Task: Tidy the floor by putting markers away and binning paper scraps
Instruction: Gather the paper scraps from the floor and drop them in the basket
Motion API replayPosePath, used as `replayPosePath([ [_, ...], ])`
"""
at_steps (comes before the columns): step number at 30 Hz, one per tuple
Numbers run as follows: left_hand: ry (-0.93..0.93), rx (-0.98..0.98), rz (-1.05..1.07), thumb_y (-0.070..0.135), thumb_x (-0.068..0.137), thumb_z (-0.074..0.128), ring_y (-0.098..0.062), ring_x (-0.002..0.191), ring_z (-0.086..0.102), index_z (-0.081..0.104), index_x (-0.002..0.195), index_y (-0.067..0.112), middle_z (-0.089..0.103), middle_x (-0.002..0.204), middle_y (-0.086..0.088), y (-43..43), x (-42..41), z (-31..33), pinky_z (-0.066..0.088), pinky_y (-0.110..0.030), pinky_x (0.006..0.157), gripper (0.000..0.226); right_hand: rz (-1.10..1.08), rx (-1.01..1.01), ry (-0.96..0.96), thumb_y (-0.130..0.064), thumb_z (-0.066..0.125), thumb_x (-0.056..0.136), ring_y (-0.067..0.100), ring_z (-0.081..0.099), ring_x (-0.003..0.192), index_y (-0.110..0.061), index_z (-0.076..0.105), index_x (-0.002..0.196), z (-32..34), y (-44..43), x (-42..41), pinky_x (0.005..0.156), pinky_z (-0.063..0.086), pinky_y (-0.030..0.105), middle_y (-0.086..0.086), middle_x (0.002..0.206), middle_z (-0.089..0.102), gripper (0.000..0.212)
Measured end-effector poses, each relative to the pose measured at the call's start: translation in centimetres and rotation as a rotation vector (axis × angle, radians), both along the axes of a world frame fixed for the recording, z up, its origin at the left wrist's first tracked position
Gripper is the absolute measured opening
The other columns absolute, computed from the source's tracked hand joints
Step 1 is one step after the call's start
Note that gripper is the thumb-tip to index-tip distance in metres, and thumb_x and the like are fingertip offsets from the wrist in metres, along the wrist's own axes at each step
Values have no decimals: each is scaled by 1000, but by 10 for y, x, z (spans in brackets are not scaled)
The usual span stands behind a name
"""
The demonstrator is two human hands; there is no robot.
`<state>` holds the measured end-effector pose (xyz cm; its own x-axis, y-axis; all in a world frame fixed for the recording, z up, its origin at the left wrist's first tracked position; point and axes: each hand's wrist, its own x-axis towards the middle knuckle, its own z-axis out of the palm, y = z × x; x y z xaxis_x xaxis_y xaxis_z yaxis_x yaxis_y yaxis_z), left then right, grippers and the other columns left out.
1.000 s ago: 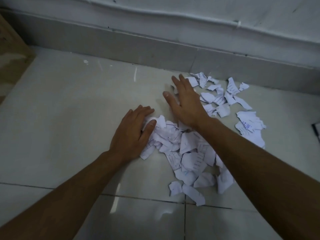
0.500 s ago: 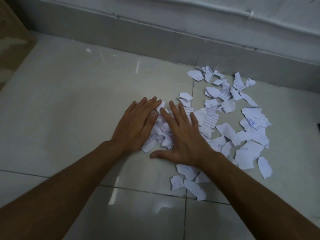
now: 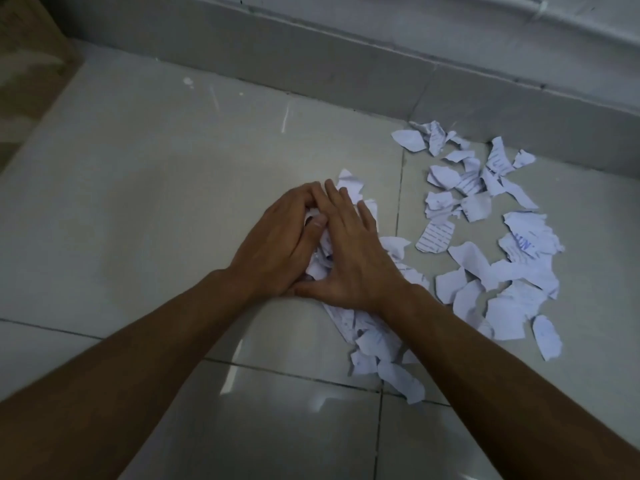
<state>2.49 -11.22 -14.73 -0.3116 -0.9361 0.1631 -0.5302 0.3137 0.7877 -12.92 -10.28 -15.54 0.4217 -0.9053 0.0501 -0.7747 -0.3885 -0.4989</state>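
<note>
Torn white paper scraps lie on the pale tiled floor [image 3: 145,209]. My left hand [image 3: 277,244] and my right hand [image 3: 356,258] are pressed together around a small bunch of scraps [image 3: 320,258], fingertips touching at the top, the paper squeezed between the palms. More loose scraps [image 3: 512,278] lie spread to the right of my hands, with several further back near the wall [image 3: 460,168] and a few under my right forearm [image 3: 384,355]. No marker or bin is in view.
A grey skirting [image 3: 346,71] runs along the wall at the back. A wooden piece of furniture [image 3: 31,64] stands at the top left corner. The floor to the left of my hands holds only small white paint spots.
My right hand swept back from the far scraps towards my left hand, dragging paper with it. Both hands have closed together over a gathered bunch.
</note>
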Motion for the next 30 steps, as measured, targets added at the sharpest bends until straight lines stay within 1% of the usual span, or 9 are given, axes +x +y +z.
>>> replayPosePath([
  [3,84,197,-2,41,104,32,14,125,33,19,154,21,35,147,14,-6,2,3,20,6,97,55,-31,-7,-60,-62,79,66,35,8,153,0,15,155,-2,-4,11,122,12,57,22,164,11,126],
  [6,97,280,-17,51,102,24,7,125,41,-4,157,25,33,151,8,-9,2,2,32,-2,100,67,-79,40,-48,-52,84,68,30,5,154,-6,9,157,2,-13,25,125,9,45,20,165,4,124],
  [8,102,288,1,51,101,23,-11,135,45,-7,156,25,32,158,-3,-9,2,-1,34,-17,111,68,-64,7,-9,-43,81,74,27,15,153,-11,14,158,5,-18,30,124,15,42,16,165,16,112],
  [12,114,264,52,45,104,24,9,140,12,-3,157,20,11,164,5,-6,0,-3,8,4,104,65,-151,-163,115,-50,56,93,-3,27,144,-3,25,151,-12,-20,32,120,26,43,-23,159,27,80],
  [14,95,207,74,39,105,25,9,142,4,-1,157,17,-1,165,5,-4,-1,-4,3,0,109,62,-142,-172,67,-38,59,97,9,22,150,5,19,147,-26,-13,28,122,6,42,-6,165,17,77],
  [17,111,191,98,28,107,26,8,143,2,3,156,11,-5,166,1,-4,0,-5,3,-1,110,56,-96,-124,74,-14,91,67,52,56,116,16,53,127,-18,-3,29,106,41,57,37,127,57,78],
  [19,94,177,101,27,107,25,17,139,-2,3,156,9,-5,166,0,-2,1,-6,2,1,108,57,-127,-141,-84,-17,94,56,50,62,100,15,62,114,-12,-4,31,91,51,60,34,110,64,74],
  [24,126,124,89,33,103,26,2,150,2,0,156,18,1,167,1,1,-1,-6,6,-14,119,61,11,-248,-31,-33,84,67,44,42,137,12,50,136,-9,-7,31,118,28,56,33,141,49,89],
  [30,129,45,76,31,103,29,-5,151,8,14,156,22,6,166,0,2,5,-8,12,-22,122,56,29,-285,-134,-20,86,61,37,65,86,3,69,100,-8,-9,26,81,54,50,19,96,70,48],
])
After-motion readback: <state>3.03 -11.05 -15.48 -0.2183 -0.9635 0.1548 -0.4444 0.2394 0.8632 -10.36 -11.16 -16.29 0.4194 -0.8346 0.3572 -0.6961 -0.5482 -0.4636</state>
